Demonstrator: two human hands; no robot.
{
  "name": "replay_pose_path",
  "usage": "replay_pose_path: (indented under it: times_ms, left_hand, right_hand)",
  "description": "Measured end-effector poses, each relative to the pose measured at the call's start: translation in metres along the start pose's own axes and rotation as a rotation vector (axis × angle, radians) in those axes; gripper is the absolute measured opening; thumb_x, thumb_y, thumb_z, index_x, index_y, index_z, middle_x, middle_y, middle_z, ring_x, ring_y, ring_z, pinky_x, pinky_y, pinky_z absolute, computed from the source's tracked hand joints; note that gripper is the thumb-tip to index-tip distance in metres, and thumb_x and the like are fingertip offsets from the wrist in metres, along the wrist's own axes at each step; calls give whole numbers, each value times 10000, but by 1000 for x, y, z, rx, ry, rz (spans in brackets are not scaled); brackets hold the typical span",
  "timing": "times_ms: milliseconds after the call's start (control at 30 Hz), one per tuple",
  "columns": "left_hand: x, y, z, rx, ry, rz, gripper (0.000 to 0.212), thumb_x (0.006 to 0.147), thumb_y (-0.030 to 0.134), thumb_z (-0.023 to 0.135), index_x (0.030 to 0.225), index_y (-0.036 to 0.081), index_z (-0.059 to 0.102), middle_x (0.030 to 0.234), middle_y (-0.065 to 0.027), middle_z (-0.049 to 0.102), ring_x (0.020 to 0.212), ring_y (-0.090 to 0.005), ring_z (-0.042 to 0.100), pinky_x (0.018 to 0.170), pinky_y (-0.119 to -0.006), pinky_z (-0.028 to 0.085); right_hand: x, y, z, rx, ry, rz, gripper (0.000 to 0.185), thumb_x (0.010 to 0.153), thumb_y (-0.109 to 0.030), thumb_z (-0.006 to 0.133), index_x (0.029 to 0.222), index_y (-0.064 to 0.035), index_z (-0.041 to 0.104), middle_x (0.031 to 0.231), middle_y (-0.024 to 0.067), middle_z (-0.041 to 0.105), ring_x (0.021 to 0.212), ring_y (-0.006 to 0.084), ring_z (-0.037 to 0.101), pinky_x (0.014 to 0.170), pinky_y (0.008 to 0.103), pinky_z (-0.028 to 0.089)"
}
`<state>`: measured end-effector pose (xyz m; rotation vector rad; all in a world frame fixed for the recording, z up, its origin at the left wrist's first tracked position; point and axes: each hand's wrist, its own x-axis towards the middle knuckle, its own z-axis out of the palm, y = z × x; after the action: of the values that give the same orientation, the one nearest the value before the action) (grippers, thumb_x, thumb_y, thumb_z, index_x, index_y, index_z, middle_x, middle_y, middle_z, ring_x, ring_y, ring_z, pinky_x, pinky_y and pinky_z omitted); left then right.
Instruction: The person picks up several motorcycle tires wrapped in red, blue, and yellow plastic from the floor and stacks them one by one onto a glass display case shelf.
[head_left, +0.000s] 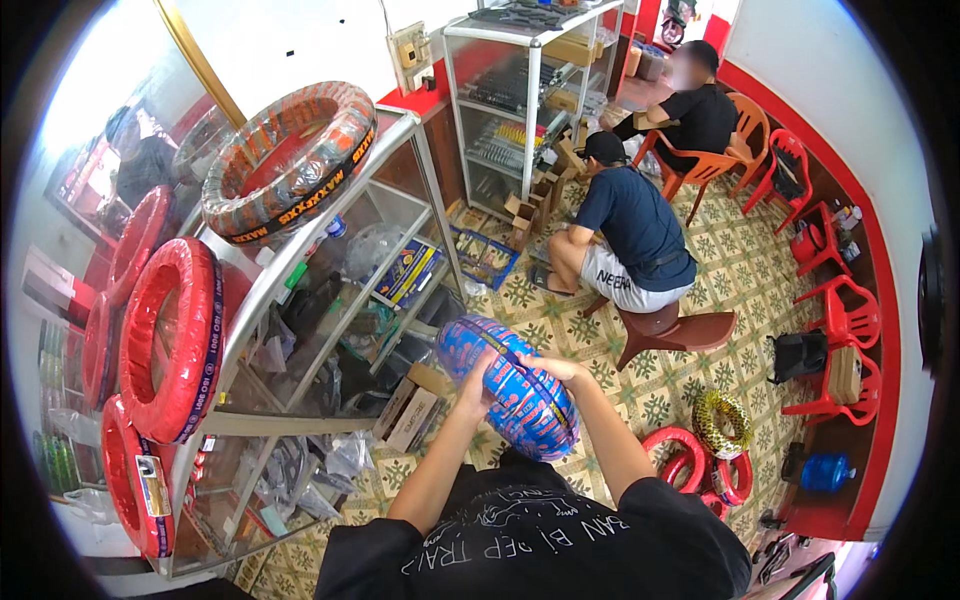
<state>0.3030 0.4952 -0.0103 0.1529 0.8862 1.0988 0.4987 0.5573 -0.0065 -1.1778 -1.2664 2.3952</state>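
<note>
A motorcycle tyre in blue and red printed wrapping (517, 386) is held up in front of my chest, above the tiled floor. My left hand (478, 384) grips its near left part, fingers reaching over the top. On the other side my right hand (559, 369) holds the upper right edge, with the thumb side against a dark printed band running along the wrapping. Both hands touch the tyre, their fingertips close together on it. The underside of the tyre is hidden.
At left stands a glass display cabinet (330, 420) bearing a wrapped Maxxis tyre (225, 217) and red-wrapped tyres (210, 337). A cardboard box (409, 412) is beside it. Ahead, one person (637, 225) sits on a low stool, another (697, 120) on an orange chair. Wrapped tyres (721, 424) lie at right.
</note>
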Motion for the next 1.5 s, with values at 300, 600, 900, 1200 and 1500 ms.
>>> replay_pose_path:
  times_ms: [300,600,900,1200,1500]
  left_hand:
    - [-9,186,38,1674,-30,499,522,797,557,683,778,35,684,740,-76,657,689,-167,619,684,-331,501]
    - [-39,462,99,2064,451,988,901,522,666,791,1098,-10,635,1068,-248,648,1016,-366,628,885,-428,475]
    - [-42,455,121,2135,499,808,730,509,545,823,867,-76,684,888,-280,675,878,-377,676,801,-434,522]
    - [-77,415,154,2146,173,656,472,597,354,855,792,-42,686,592,-96,625,494,-173,584,498,-340,481]
    - [-217,322,190,2191,-164,765,470,713,293,796,969,-60,621,867,-145,659,775,-221,612,748,-355,485]
  right_hand:
    - [-5,-43,50,444,267,-219,548,780,-262,768,1196,17,546,1019,126,678,834,199,683,748,336,564]
    - [2,4,47,633,624,-309,547,795,-305,771,1195,5,562,1045,123,673,891,204,669,792,355,545]
    - [-45,80,93,723,1047,-232,478,802,-287,768,1141,-4,586,994,132,688,820,226,694,736,378,585]
    - [-127,122,145,788,1286,-384,654,694,-403,828,1188,-39,603,1027,75,672,848,180,643,790,324,516]
    - [-179,241,176,1020,1305,-579,569,694,-256,848,1155,-16,619,1023,103,695,856,174,680,778,322,557]
